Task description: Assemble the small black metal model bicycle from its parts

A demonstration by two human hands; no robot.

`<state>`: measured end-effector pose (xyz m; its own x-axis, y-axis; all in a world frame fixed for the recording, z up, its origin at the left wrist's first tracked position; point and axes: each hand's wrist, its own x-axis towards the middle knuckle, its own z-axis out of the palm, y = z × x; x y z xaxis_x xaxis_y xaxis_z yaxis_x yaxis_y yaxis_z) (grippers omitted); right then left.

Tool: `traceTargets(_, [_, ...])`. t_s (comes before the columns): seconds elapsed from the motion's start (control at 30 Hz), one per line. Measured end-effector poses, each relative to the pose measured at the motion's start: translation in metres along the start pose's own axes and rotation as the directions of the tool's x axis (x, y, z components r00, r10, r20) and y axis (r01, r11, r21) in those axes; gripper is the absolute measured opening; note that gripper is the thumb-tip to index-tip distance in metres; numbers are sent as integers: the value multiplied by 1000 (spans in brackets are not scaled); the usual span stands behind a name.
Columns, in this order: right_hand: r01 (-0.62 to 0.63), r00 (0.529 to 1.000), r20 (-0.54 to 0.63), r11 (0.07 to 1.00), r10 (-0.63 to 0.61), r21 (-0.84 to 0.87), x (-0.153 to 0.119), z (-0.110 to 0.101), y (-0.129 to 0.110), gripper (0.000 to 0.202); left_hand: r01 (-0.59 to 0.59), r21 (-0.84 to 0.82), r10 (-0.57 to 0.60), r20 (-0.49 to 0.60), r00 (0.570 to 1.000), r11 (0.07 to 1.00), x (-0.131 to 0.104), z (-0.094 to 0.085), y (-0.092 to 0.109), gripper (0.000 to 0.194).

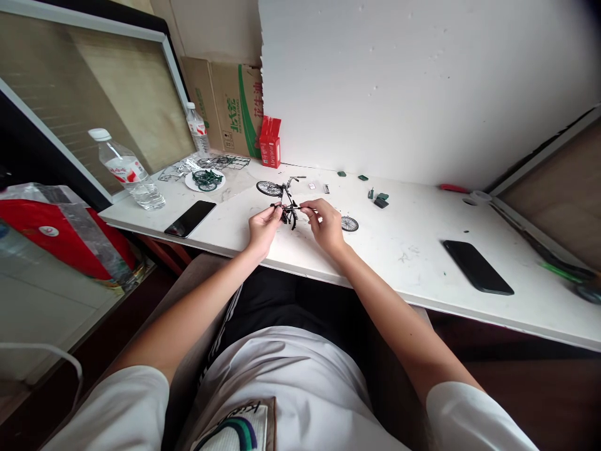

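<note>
Grasping the black miniature bicycle (pixel 286 200) by its lower frame between the thumb and fingers of the left hand (pixel 263 230), over the white table (pixel 399 250). Pinching a thin dark part (pixel 301 208) in the right hand (pixel 325 224), close against the frame, though impossible to tell whether joined. With a spoked front wheel (pixel 269 188) just beyond the left fingertips, a loose spoked wheel (pixel 350 223) just right of the right fingers, dark green pieces (pixel 381 201) farther right, and a smartphone (pixel 190 219) left of the left fingers.
</note>
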<state>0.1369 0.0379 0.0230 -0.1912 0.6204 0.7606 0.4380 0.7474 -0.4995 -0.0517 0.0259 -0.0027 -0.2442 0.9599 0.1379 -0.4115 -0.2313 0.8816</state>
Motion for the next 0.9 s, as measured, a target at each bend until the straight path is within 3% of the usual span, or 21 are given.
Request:
traceTargets(0.17, [84,996,-25,994,-86,-69,-2,2,2,42,3,7,-3,9,1000,1000,-1,1,1,64])
traceTargets(0.43, [-64,987,133,979,91,-193,-3,-2,-6,46,-1,9,1,24,1000,1000,-3,1,3,61])
traceTargets(0.7, [-31,990,129,981,57,-194,-2,-2,-5,46,-5,11,4,33,999,1000,-2,0,2,64])
traceTargets(0.9, [-17,978,196,969,67,-247,-1,-5,-11,45,-14,13,13,17,1000,1000,-1,-1,0,66])
